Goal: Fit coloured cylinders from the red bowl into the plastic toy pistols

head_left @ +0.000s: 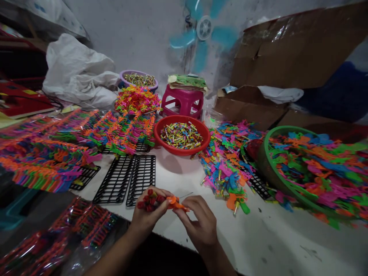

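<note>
Orange plastic toy piece point(176, 204) sits between my two hands, low and near the front edge of the white table point(258, 237), just ahead of my body. From the head view, my left hand point(149, 212) is curled closed around a bunch of small red-tipped pieces point(149, 200) and also pinches the near end of the orange piece with thumb and forefinger, while my right hand point(198, 220) grips its other end with the fingertips. The piece lies roughly level, its long axis running left to right across me, the broader end pointing toward my right and slightly downward; a thin wire-like sliver point(186, 195) seems to stick out up and to the right, though it is too fine to be sure. I judge that I am midway through fitting one of the small red-tipped pieces into the orange body, so the next move calls for steady alignment of the two parts and a firm push along that long axis without letting the bunch in my left hand slip. Just beyond my hands lie black plastic grids point(126, 178), then a red bowl point(161, 140) of small mixed-colour tubes, with a heap of coloured plastic shapes point(227, 161) to the right and a green basket point(276, 180) of more beside it.
</note>
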Motion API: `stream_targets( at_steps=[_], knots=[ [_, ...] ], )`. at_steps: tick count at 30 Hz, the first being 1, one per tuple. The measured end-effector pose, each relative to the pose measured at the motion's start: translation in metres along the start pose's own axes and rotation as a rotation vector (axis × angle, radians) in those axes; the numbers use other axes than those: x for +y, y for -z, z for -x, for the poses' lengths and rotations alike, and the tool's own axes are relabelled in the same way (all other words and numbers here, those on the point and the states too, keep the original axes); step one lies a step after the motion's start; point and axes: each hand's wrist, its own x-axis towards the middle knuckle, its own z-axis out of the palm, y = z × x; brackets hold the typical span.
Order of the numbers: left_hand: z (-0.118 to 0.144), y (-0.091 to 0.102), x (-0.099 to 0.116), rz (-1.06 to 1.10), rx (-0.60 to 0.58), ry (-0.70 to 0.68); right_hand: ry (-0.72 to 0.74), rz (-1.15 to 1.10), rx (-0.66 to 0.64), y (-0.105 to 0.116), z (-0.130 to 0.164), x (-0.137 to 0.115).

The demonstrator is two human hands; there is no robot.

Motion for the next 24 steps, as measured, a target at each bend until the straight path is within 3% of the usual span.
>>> stream_targets(
  at_steps=[4,8,15,24],
  knots=[
    [-0.003,0.002,-0.008,0.118,0.006,0.045,0.097,0.042,-0.017,0.0,-0.001,-0.001],
    [-0.002,0.006,-0.008,0.142,-0.092,0.017,0.151,0.029,0.026,0.0,-0.001,-0.004],
    [0.0,0.01,-0.007,0.15,-0.11,0.034,0.026,-0.145,0.023,-0.001,-0.004,-0.007],
    [-0.001,0.009,-0.007,0.15,-0.155,0.029,-0.051,-0.213,0.023,-0.003,-0.003,-0.006]
  ],
)
